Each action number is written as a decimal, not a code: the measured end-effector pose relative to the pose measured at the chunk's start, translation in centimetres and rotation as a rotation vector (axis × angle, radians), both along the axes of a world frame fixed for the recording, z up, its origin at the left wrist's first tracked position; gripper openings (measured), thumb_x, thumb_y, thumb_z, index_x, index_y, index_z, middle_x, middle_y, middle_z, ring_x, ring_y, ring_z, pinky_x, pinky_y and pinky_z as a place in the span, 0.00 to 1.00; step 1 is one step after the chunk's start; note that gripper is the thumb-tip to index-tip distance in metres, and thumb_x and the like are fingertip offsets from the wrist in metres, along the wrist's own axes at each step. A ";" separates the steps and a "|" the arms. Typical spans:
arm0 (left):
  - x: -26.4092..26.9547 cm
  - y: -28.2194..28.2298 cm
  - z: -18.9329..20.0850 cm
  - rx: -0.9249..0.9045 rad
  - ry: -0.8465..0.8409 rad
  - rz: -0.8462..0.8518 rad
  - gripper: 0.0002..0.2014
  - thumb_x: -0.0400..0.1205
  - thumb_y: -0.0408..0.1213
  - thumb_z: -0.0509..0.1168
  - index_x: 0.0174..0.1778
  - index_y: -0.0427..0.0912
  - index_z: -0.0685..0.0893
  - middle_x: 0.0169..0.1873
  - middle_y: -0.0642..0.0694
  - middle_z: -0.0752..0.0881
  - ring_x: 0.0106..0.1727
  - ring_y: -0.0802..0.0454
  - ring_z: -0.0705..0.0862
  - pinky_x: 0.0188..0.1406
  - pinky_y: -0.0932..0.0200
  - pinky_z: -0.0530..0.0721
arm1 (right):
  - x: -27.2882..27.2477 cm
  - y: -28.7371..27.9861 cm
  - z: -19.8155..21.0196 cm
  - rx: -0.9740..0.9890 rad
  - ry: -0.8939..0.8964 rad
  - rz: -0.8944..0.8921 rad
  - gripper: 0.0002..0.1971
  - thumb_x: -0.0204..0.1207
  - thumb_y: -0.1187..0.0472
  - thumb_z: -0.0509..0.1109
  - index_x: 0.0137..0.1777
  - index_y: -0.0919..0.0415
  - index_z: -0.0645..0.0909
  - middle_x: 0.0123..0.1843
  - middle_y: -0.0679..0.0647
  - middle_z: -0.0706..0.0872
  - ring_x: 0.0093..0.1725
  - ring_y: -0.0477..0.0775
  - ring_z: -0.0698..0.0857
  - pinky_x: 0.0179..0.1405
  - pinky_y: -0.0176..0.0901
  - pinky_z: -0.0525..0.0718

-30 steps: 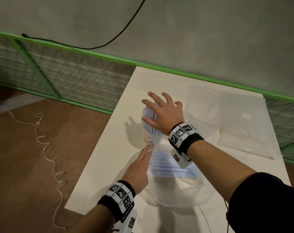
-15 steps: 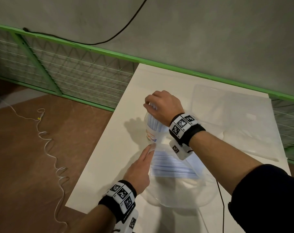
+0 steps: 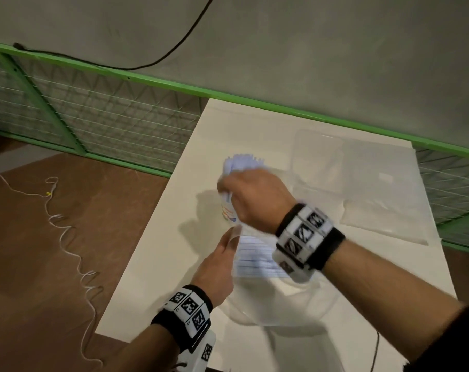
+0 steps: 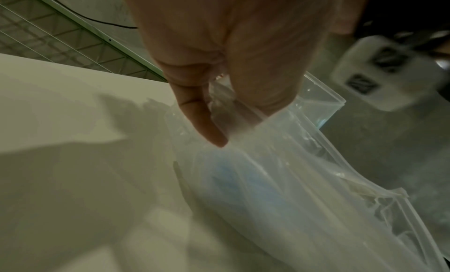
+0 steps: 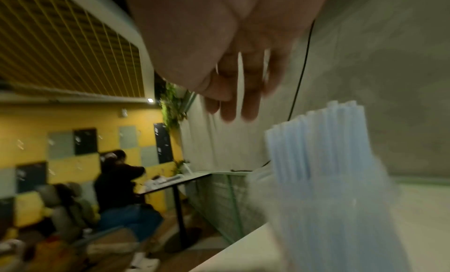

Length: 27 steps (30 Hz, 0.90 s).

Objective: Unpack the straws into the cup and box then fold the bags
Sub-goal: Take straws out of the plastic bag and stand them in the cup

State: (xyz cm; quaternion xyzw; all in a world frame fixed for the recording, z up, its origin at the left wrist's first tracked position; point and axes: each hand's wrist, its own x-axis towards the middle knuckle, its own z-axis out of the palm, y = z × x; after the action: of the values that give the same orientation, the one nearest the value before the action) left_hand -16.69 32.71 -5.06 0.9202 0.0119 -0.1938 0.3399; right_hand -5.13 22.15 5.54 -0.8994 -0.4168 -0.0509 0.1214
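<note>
A clear cup [image 3: 227,210] stands on the white table [image 3: 158,264], filled with upright pale blue straws [image 3: 241,162] [image 5: 316,151]. My right hand [image 3: 229,193] [image 5: 236,110] is blurred in front of the cup; its fingers hang straight and hold nothing, just left of the straws. My left hand [image 3: 234,233] [image 4: 233,122] pinches the open edge of a clear plastic bag [image 3: 276,299] [image 4: 280,180]. More blue straws [image 3: 255,260] lie inside that bag. A clear box [image 3: 319,157] [image 4: 324,106] sits behind the cup to the right.
A second flat clear bag [image 3: 383,189] lies at the table's far right. A green mesh railing [image 3: 281,108] runs along the table's far edge, against a grey wall. A white cord [image 3: 75,253] trails over the brown floor on the left.
My right hand lay flat on the straw tops, then curled over them, and has now come off them and dropped in front of the cup. The left hand kept its pinch on the bag.
</note>
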 end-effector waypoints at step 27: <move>-1.0 -2.2 -2.8 -0.117 -0.159 -0.034 0.53 0.69 0.11 0.54 0.88 0.54 0.50 0.85 0.65 0.50 0.83 0.57 0.65 0.76 0.58 0.74 | -10.9 -10.1 -16.5 -0.375 0.324 -0.498 0.19 0.84 0.65 0.56 0.74 0.60 0.69 0.73 0.59 0.77 0.71 0.65 0.73 0.70 0.57 0.71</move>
State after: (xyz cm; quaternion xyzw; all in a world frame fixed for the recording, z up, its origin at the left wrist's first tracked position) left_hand -17.69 30.54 -7.91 0.9113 -0.0421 -0.1260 0.3898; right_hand -15.99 12.03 -10.99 -0.9765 -0.1619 0.1420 0.0026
